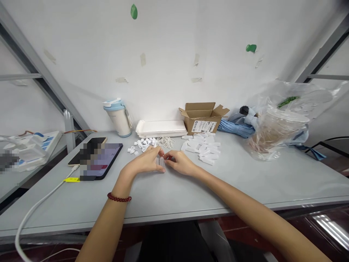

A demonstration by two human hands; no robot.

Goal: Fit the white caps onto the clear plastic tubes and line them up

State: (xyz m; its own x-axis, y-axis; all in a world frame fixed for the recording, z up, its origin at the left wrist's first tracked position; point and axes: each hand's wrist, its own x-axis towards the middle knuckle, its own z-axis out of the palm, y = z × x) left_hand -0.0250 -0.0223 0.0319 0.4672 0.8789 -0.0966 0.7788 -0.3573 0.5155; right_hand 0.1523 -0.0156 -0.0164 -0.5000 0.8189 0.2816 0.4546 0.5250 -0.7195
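My left hand (148, 161) curls around a small translucent plastic piece (161, 163), held upright just above or on the table; whether it is one piece or two I cannot tell. My right hand (181, 163) meets it from the right, thumb and fingers pinched at the piece's edge. Something small and red shows by the right fingertips, too small to name. Behind my left hand lie small white caps (145, 143) and a heap of thin white strings (167, 142). Frosted plastic pieces (203, 147) are piled beyond my right hand.
At the back stand a cup (118, 118), a stack of white trays (163, 128) and an open cardboard box (204, 122). Left are a phone (91, 145) and a tablet (111, 160) with a white cable. A plastic-wrapped spool (280, 131) and blue cloth (236, 128) lie right.
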